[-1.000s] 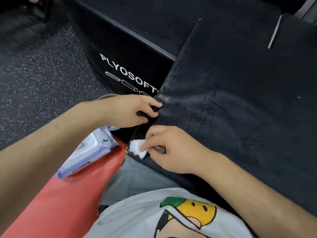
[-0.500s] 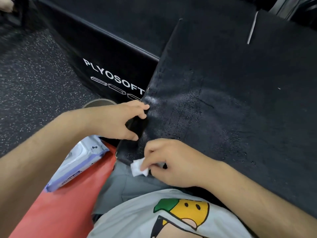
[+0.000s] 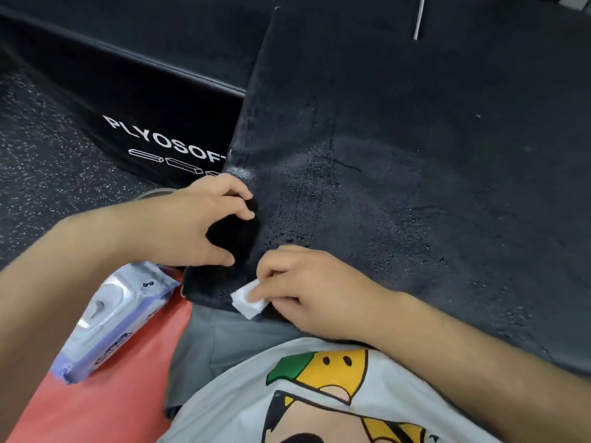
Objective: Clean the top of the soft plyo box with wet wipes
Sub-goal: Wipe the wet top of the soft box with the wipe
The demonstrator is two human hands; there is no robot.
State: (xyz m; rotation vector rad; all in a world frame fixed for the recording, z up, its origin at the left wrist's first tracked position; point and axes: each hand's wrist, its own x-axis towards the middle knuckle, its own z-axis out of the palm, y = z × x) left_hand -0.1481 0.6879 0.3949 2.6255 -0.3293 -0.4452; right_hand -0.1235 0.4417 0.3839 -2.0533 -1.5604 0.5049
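Currently my right hand [image 3: 307, 292] pinches the limp wet wipe [image 3: 248, 300] at the plyo box [image 3: 415, 187] top's near-left corner, left hand [image 3: 192, 225] grip clamped on its probably squashy left edge.

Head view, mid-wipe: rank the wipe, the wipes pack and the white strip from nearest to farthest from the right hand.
1. wipe: pinched in the fingers of the right hand, at the near left corner of the box.
2. pack: to the left, on the red surface.
3. white strip: far across the box top.
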